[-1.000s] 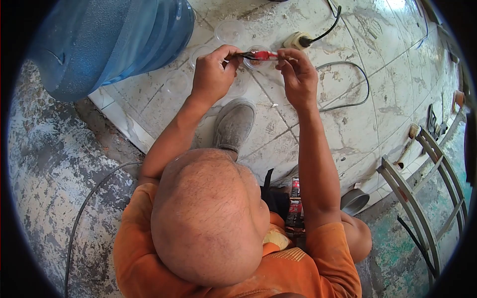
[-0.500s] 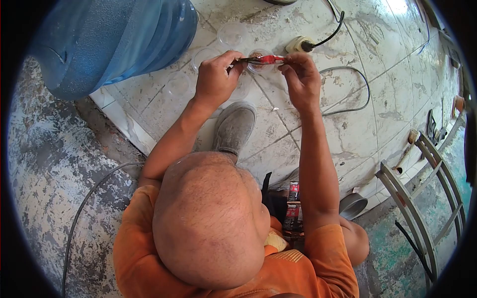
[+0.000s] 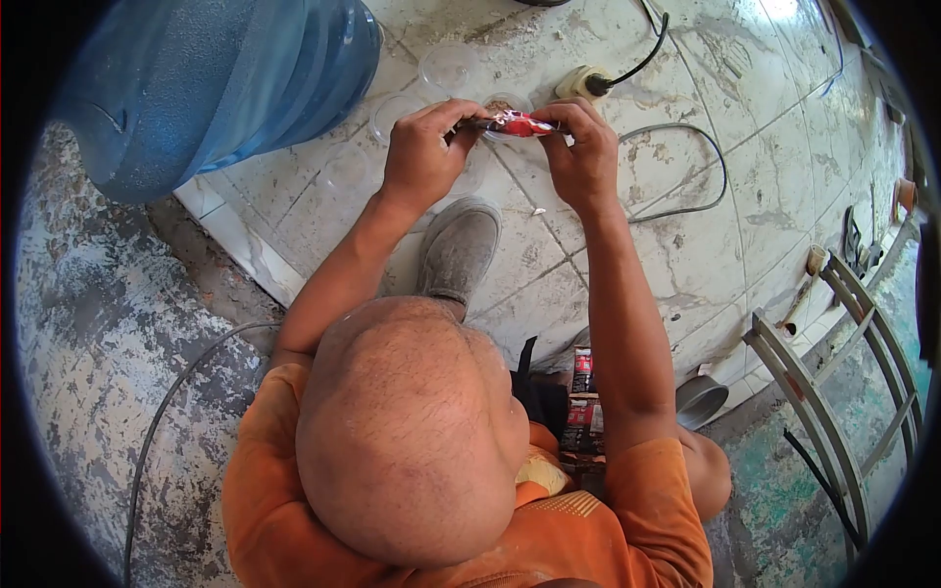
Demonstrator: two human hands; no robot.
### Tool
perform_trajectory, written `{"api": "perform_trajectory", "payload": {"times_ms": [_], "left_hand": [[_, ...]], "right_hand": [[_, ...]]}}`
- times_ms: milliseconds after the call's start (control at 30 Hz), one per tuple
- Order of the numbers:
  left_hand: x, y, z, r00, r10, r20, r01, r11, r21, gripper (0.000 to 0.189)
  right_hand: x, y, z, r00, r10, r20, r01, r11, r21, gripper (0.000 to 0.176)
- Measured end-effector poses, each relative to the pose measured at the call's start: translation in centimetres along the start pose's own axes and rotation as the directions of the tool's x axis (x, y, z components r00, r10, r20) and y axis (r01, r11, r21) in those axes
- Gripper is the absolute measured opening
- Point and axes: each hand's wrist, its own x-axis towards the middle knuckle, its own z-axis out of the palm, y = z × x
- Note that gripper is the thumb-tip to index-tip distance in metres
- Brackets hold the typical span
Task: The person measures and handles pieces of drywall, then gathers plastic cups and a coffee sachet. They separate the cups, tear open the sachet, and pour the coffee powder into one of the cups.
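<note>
A small shiny red and dark sachet (image 3: 520, 123) is stretched between my two hands, above the tiled floor. My left hand (image 3: 423, 152) pinches its left end, and my right hand (image 3: 585, 162) pinches its right end. Just beyond the sachet, partly covered by it, stands a clear plastic cup (image 3: 505, 102) with brown grains inside. More clear cups surround my left hand: one cup (image 3: 449, 67) farther off, another cup (image 3: 392, 118) beside the knuckles. Joined red and black sachets (image 3: 585, 416) lie by my lap.
A large blue water jug (image 3: 235, 78) lies at the upper left. A white socket block (image 3: 585, 84) with a black plug sits beyond my right hand, near a looped grey cable (image 3: 720, 167). Curved metal bars (image 3: 804, 392) and a grey bowl (image 3: 701, 400) are at the right.
My right hand has shifted slightly left, closer to my left hand. The sachet between them now looks shorter and bulges, with more of its shiny face showing.
</note>
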Motion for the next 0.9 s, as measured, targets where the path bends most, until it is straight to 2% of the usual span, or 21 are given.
{"api": "perform_trajectory", "payload": {"times_ms": [133, 233, 333, 433, 600, 633, 667, 700, 733, 767, 833, 900], "left_hand": [[0.1, -0.6, 0.0, 0.998, 0.057, -0.039, -0.055, 0.997, 0.052, 0.018], [0.1, -0.6, 0.0, 0.998, 0.042, -0.036, -0.040, 0.998, 0.042, 0.017], [0.0, -0.4, 0.0, 0.999, 0.034, -0.030, -0.032, 0.997, 0.067, 0.015], [0.0, -0.5, -0.1, 1.000, -0.001, 0.004, 0.000, 0.990, 0.140, 0.014], [-0.1, -0.6, 0.2, 1.000, -0.025, -0.014, 0.026, 0.997, 0.070, 0.012], [0.0, -0.3, 0.0, 0.999, -0.046, -0.003, 0.047, 0.997, 0.058, 0.012], [0.1, 0.0, -0.1, 0.999, -0.045, -0.002, 0.045, 0.997, 0.057, 0.012], [0.2, 0.3, -0.3, 0.994, -0.105, 0.030, 0.104, 0.994, 0.036, 0.013], [0.3, 0.5, -0.4, 0.985, -0.163, 0.063, 0.163, 0.987, 0.017, 0.014], [0.3, 0.5, -0.5, 0.985, -0.163, 0.063, 0.162, 0.987, 0.017, 0.014], [0.4, 0.3, -0.9, 0.922, -0.331, 0.201, 0.338, 0.941, -0.001, 0.018], [0.3, -0.1, -1.0, 0.903, -0.354, 0.242, 0.373, 0.927, -0.037, 0.019]], "right_hand": [[0.3, 0.0, 0.3, 0.999, -0.031, -0.021, 0.031, 0.999, -0.021, 0.020], [0.1, 0.3, 0.2, 0.998, -0.065, 0.015, 0.066, 0.993, -0.096, 0.019], [0.1, 0.7, 0.4, 1.000, -0.003, 0.015, 0.005, 0.993, -0.115, 0.017], [0.3, 0.7, 0.5, 0.997, -0.079, 0.017, 0.081, 0.977, -0.200, 0.014], [0.1, -0.3, 0.7, 0.993, 0.119, 0.003, -0.118, 0.986, -0.116, 0.011], [0.0, 0.2, 0.8, 0.993, 0.120, 0.000, -0.119, 0.986, -0.116, 0.011], [-0.1, 0.8, 0.9, 0.998, 0.055, 0.012, -0.052, 0.983, -0.179, 0.012], [-0.3, 1.3, 1.0, 1.000, -0.011, 0.029, 0.017, 0.971, -0.240, 0.013], [-0.3, 1.1, 0.9, 1.000, -0.012, 0.028, 0.018, 0.971, -0.240, 0.013], [-0.6, 0.8, 0.8, 0.999, 0.048, 0.022, -0.042, 0.974, -0.222, 0.016], [-1.3, 0.2, 0.5, 0.994, 0.105, 0.016, -0.099, 0.973, -0.206, 0.020], [-2.5, 0.1, 0.3, 0.923, 0.382, 0.052, -0.385, 0.920, 0.077, 0.031]]}}
